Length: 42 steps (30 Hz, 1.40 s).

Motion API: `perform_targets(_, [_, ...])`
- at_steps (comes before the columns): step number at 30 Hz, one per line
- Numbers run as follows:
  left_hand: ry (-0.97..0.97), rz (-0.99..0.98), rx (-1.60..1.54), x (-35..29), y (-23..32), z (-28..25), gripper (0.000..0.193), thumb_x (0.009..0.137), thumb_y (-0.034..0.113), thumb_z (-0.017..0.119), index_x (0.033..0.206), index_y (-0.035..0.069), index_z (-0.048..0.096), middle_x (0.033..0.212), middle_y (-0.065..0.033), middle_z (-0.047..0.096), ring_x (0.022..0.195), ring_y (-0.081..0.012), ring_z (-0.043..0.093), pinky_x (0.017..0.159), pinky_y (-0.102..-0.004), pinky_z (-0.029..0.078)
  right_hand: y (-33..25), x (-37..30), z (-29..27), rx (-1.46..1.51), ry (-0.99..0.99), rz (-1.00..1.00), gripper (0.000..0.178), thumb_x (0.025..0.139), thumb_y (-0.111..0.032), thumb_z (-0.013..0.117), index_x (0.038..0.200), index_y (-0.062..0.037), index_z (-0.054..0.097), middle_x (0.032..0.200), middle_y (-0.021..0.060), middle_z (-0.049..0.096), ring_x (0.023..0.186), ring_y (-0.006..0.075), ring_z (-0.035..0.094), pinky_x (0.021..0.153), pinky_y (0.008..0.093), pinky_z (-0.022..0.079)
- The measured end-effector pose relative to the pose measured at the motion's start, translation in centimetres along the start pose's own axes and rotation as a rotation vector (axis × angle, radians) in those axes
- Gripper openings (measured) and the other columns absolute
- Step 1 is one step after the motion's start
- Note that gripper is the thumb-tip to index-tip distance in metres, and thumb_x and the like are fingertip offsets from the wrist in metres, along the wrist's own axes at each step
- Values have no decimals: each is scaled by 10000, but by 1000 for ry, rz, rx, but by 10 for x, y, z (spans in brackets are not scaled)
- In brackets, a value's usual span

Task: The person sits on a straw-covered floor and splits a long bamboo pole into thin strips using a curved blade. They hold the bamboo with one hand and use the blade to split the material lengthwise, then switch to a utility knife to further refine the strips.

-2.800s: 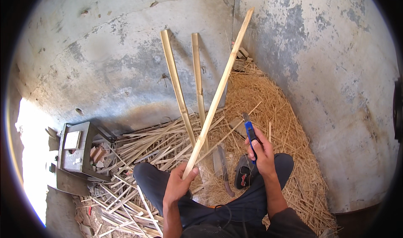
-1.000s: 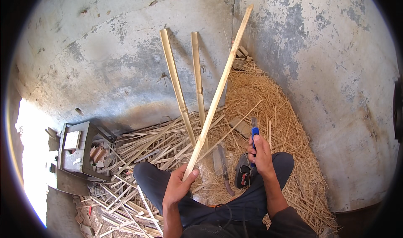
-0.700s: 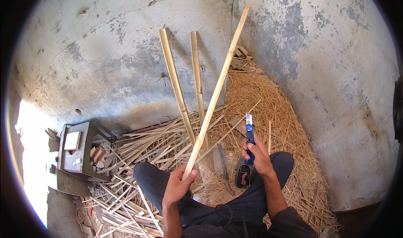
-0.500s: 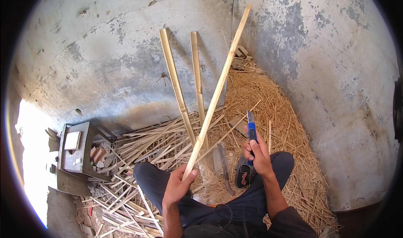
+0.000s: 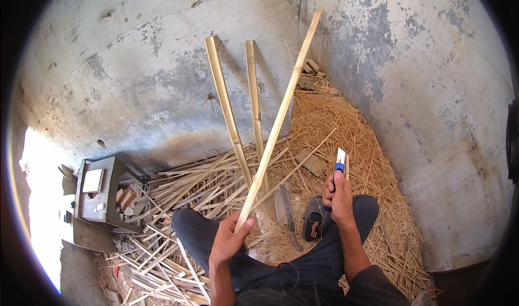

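Note:
My left hand [image 5: 230,238] is closed round the lower end of a long bamboo strip [image 5: 279,114], which slants up and away to the right. In my right hand [image 5: 339,198] is a blue utility knife [image 5: 339,168], its pale blade out and pointing up. The knife is well apart from the strip. Two more split bamboo lengths lean against the far wall, a left bamboo piece [image 5: 223,95] and a shorter bamboo piece [image 5: 253,84]. On the floor between my crossed legs lies a large knife [image 5: 291,222] with a curved handle.
Loose bamboo strips [image 5: 167,263] lie heaped to the left. A mound of fine shavings [image 5: 335,111] spreads along the right wall. A small wooden stool-like piece [image 5: 102,190] stands on its side at the left, near rubble. Bricks [image 5: 311,67] sit in the far corner.
My right hand has turned the utility knife and shifted it slightly right, so the flat of its blade now shows. The left hand and the bamboo strip have hardly moved.

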State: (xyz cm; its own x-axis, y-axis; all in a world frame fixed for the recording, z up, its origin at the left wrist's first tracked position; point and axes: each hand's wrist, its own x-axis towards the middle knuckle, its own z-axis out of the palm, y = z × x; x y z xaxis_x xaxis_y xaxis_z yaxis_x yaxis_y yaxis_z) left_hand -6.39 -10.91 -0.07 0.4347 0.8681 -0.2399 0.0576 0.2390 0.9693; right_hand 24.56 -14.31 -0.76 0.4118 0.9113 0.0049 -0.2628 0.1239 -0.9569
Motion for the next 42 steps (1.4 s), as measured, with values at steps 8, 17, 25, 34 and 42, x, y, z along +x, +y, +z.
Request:
perform_targets(8, [-2, 9, 3, 1, 0, 1, 271, 1042, 281, 682, 1053, 9, 680, 728, 82, 509, 641, -19, 413, 566, -222, 329, -2, -1, 2, 86, -28, 54, 399, 1142, -411, 396, 969, -68, 506, 687, -25, 389, 533, 54, 305, 468, 229, 249])
perform_targets(17, [-3, -15, 16, 1, 0, 0, 269, 1039, 279, 684, 1052, 10, 674, 728, 80, 510, 643, -19, 418, 565, -224, 336, -15, -5, 14, 33, -82, -63, 410, 1124, -212, 419, 1475, -1, 443, 839, 12, 443, 598, 75, 400, 561, 212, 363])
perform_targets(25, [-17, -11, -1, 1, 5, 4, 250, 1038, 252, 674, 1070, 4, 676, 735, 77, 515, 649, -22, 425, 573, -229, 347, -14, -6, 5, 17, -175, -89, 498, 1098, -110, 379, 1585, -9, 339, 862, -7, 448, 627, 41, 402, 542, 186, 341])
perform_targets(34, [-40, 109, 82, 5, 16, 20, 299, 1045, 324, 656, 1118, 34, 644, 696, 88, 487, 562, -9, 402, 496, -217, 364, -17, -15, 8, -536, -301, -418, 406, 1042, -217, 557, 1394, -15, 579, 985, 91, 636, 756, 160, 613, 690, 313, 505])
perform_targets(42, [-100, 206, 31, 3, 22, 43, 380, 984, 231, 762, 1261, -15, 679, 883, 23, 642, 783, -46, 536, 667, -245, 447, -31, -26, 32, -1067, -355, -769, 407, 911, -404, 759, 1171, -92, 728, 851, 55, 654, 678, 248, 676, 585, 350, 530])
